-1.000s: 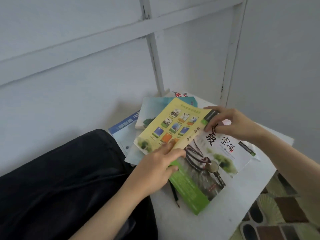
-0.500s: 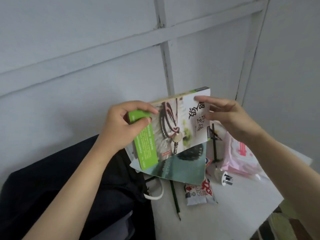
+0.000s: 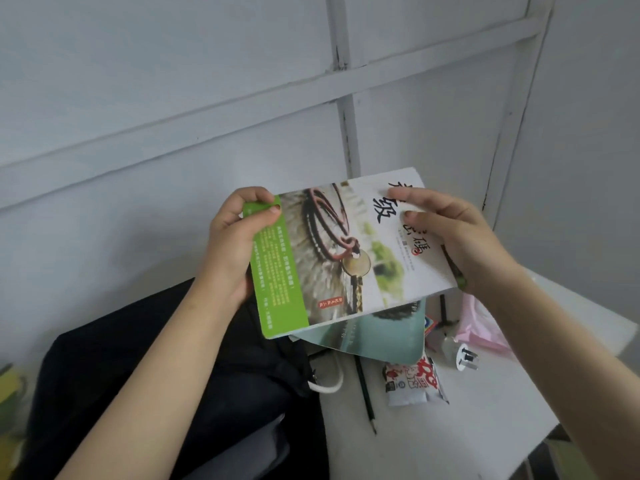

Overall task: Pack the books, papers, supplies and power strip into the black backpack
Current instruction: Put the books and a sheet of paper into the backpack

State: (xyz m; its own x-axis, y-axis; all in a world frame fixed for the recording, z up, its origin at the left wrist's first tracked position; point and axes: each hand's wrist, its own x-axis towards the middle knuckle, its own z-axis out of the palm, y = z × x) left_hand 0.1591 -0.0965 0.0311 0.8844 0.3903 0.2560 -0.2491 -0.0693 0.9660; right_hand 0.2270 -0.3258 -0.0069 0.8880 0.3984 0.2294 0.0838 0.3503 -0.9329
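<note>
Green-banded book [image 3: 332,258] aloft, long axis left-right, title end right.

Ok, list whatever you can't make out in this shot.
Head view only.
- black backpack: opening hidden behind the left hand, its forearm and the top book.
- teal book: mostly under the top book; title hidden.
- plug: what it connects to is hidden behind both books.
- pink packet: partly behind the right hand's wrist; print too blurred.

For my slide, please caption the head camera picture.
Left hand and right hand hold books over white table beside black backpack.
</note>
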